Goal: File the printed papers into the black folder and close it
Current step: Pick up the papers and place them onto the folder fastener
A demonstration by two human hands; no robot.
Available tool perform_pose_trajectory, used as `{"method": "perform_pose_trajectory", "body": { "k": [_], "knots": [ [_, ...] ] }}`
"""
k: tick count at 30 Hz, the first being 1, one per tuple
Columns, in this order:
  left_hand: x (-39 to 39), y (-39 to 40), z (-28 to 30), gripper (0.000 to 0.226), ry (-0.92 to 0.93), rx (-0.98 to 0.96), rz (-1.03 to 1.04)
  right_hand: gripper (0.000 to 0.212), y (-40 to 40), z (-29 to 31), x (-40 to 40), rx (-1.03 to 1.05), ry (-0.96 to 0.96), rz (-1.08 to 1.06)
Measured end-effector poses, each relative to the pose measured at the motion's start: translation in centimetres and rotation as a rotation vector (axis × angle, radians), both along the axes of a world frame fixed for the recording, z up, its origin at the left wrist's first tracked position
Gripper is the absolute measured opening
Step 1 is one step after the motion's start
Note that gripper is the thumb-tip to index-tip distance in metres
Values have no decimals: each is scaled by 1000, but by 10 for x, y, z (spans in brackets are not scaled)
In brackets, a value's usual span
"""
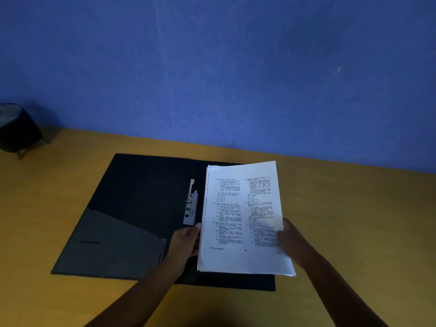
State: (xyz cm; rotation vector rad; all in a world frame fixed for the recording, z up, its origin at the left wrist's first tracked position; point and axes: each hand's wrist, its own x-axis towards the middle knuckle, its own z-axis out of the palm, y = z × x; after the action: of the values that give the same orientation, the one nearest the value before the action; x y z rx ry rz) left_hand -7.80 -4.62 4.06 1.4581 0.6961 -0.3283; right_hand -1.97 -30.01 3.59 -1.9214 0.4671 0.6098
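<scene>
The black folder (132,208) lies open and flat on the wooden table. Its metal spring clip (190,207) stands near the spine with the lever raised. A stack of printed papers (243,218) with two columns of text is held over the folder's right half, its left edge next to the clip. My left hand (186,241) grips the stack's lower left edge. Along the lower right edge, my right hand (291,241) holds the stack with the thumb on top of the page. The folder's right half is mostly hidden under the papers.
The yellow-brown table (354,220) runs up to a blue wall (236,79) just behind the folder. A dark round object on small legs (16,128) stands at the far left of the table. The light is dim.
</scene>
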Motion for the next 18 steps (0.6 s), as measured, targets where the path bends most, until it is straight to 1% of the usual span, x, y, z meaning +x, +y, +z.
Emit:
{"method": "perform_pose_trajectory", "body": {
  "k": [3,9,13,18],
  "knots": [
    [2,0,-7,20,20,142,-4,43,7,-1,-4,-54,-12,33],
    [5,6,-11,17,18,294,-37,47,20,-7,-4,-110,-57,22],
    [5,10,-11,17,26,350,-21,49,29,-8,-3,-89,-69,18],
    [7,10,-9,19,-25,416,-40,49,28,-12,-5,-79,-77,-11]
  ]
}}
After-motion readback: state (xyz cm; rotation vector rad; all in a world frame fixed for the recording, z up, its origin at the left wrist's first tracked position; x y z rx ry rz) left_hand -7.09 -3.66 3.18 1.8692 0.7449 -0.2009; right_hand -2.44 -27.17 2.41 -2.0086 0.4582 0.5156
